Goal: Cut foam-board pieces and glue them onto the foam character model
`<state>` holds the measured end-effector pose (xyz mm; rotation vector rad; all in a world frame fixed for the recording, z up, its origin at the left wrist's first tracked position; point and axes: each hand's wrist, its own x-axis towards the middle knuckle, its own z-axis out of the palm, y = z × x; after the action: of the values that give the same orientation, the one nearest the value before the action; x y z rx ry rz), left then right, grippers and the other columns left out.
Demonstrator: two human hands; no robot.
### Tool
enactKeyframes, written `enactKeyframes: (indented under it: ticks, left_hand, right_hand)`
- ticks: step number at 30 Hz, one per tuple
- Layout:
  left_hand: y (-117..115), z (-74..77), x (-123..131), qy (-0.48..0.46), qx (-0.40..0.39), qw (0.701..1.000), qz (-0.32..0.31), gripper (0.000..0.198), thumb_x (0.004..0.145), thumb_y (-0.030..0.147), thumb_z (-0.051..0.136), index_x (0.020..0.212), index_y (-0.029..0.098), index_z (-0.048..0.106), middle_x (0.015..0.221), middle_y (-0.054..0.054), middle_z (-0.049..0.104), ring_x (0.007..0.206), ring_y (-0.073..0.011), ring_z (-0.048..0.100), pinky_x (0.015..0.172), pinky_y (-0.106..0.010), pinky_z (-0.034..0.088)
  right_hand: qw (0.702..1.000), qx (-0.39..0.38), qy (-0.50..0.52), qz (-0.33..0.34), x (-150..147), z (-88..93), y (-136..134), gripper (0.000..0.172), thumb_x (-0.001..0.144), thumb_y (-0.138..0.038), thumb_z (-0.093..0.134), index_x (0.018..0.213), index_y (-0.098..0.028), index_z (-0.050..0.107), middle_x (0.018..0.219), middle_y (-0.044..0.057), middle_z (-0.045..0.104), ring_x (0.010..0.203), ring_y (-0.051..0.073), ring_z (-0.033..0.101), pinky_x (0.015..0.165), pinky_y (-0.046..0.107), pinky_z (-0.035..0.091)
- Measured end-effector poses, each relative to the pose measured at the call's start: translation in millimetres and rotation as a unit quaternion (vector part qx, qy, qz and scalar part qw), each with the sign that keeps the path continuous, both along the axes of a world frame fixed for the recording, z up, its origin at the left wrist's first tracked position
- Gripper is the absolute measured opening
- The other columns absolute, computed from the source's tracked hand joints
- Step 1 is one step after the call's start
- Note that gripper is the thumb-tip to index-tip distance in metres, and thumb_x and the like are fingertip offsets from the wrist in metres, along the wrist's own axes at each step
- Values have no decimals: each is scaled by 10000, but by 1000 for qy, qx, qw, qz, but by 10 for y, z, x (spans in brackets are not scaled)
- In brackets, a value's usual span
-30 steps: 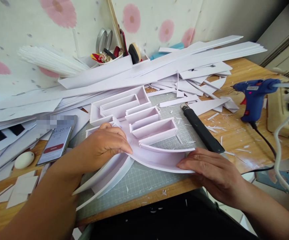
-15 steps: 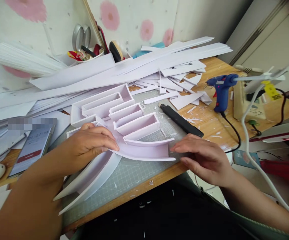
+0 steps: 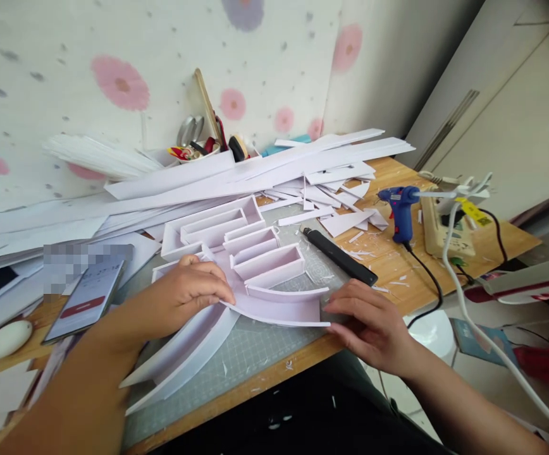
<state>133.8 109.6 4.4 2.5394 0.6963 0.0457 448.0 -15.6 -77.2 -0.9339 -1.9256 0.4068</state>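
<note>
A white foam-board model (image 3: pixel 281 308) lies on a grey-green cutting mat (image 3: pixel 236 354). It has several straight-walled compartments at the back and two curved channels in front, one reaching right and one toward the lower left. My left hand (image 3: pixel 191 287) is closed on the model where the curved channels meet, its fingertips at the inner wall; the thumb is mostly hidden. At the end of the right channel, my right hand (image 3: pixel 369 325) has its thumb and fingers apart, with the fingertips beside the wall ends. Whether they touch the board I cannot tell.
A black utility knife (image 3: pixel 341 256) lies right of the model. Beyond it are foam-board scraps (image 3: pixel 341 189), a blue hot glue gun (image 3: pixel 401 212) and a power strip (image 3: pixel 438 227). A phone (image 3: pixel 87 297) and a white mouse-shaped object (image 3: pixel 7 340) are at left.
The camera view has tilted up, so the table sits lower in the frame. My right hand has come closer to the right channel's end; my left hand stays on the model.
</note>
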Motion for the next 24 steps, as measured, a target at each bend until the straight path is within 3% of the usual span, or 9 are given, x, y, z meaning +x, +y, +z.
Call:
enactKeyframes:
  ticks: [6,9,13,16,19,24]
  left_hand:
    - [-53,0,21,-4,-9,1000,18,259,961,251,452,956,267,711,962,-10,720,965,-162,628,1011,-351,316]
    - [-75,57,5,-70,-14,997,31,225,926,241,501,962,252,722,1012,-28,733,998,-175,642,999,-352,391]
    - [-208,265,-164,-201,11,967,154,221,899,307,550,1024,213,706,1075,-79,717,1053,-219,633,959,-367,477]
    - [-412,366,-408,-224,56,936,266,231,887,370,574,987,214,711,1046,-76,717,1021,-235,642,928,-376,503]
    - [-663,286,-650,-212,96,917,322,210,886,371,574,946,220,708,999,-63,725,975,-227,656,888,-345,522]
    - [-1043,-94,-828,-219,129,885,391,187,891,356,568,935,226,695,969,-56,725,947,-218,662,885,-342,521]
  right_hand:
    - [1000,7,-22,18,9,-19,-28,265,848,-144,643,1107,-186,600,873,74,628,789,210,571,684,358,478]
    - [1000,18,-20,8,2,2,-45,237,863,-196,617,1099,-181,599,870,83,627,780,219,579,665,361,486]
    - [999,44,-17,-18,-14,22,-64,163,880,-227,577,1033,-179,609,819,75,628,726,208,590,630,338,492]
    - [997,60,-22,-36,-32,21,-75,131,893,-241,558,993,-187,622,793,68,633,711,205,598,620,325,500]
    - [996,69,-29,-49,-44,14,-83,115,895,-235,555,973,-189,627,784,64,631,709,203,598,617,320,501]
    - [996,70,-31,-41,-42,21,-83,106,893,-222,560,967,-191,630,789,63,630,717,206,601,608,321,504]
